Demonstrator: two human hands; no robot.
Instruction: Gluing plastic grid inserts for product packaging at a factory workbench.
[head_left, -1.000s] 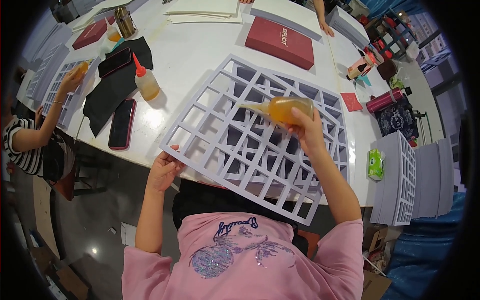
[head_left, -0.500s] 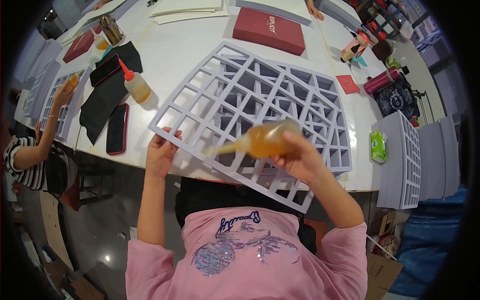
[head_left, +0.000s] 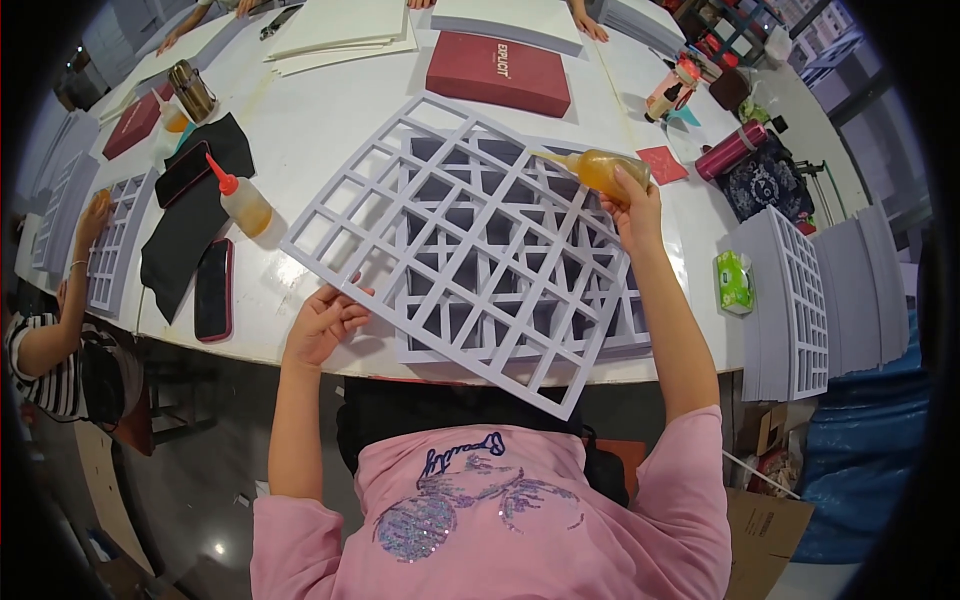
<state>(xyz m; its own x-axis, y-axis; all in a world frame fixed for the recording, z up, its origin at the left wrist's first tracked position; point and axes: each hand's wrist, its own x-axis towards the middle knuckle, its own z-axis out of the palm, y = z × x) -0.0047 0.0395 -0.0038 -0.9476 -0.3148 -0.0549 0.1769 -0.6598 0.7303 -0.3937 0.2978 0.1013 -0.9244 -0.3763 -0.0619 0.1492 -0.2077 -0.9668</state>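
My left hand pinches the near left edge of a pale grey lattice panel, thumb on top. The panel is tilted at an angle over another grey lattice, which lies on the table. In my right hand is a squeeze bottle of amber liquid, gripped round its body and lying nearly level. Its narrow nozzle points left, close to the panel's far right edge. Whether the tip touches the panel I cannot tell.
A red-capped squeeze bottle, phones and black cloth lie left. Beyond is a dark red box. Stacked grey lattices and a green tissue pack stand right. A co-worker's arm works at far left.
My right hand has carried the bottle from above the panel's near side to its far right edge. The left hand keeps its hold on the panel, and the whole view has shifted slightly.
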